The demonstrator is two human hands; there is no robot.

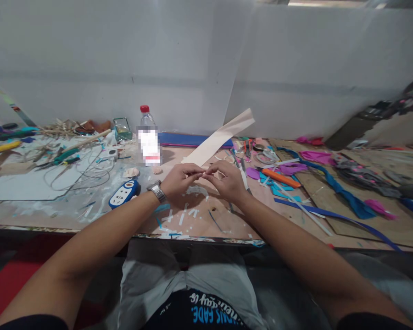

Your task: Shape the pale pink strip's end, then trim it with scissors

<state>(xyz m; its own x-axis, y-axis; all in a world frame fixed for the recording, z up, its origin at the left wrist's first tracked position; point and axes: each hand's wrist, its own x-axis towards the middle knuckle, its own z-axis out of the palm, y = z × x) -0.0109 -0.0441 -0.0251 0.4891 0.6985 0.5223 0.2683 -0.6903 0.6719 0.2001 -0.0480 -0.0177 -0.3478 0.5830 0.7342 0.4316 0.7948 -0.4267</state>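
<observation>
My left hand, with a metal watch on its wrist, and my right hand meet fingertip to fingertip above the middle of the table. The fingers of both are pinched together; whatever they hold is too small to make out. Just behind the hands, a long cream strip slants up to the right, its lower end close to my left fingers. Small white and blue scraps lie on the tabletop in front of my hands.
A red-capped bottle stands behind my left hand, with a blue power socket nearer the edge. Green-handled pliers and sticks lie left. On the right are an orange cutter, blue ribbon and coloured paper.
</observation>
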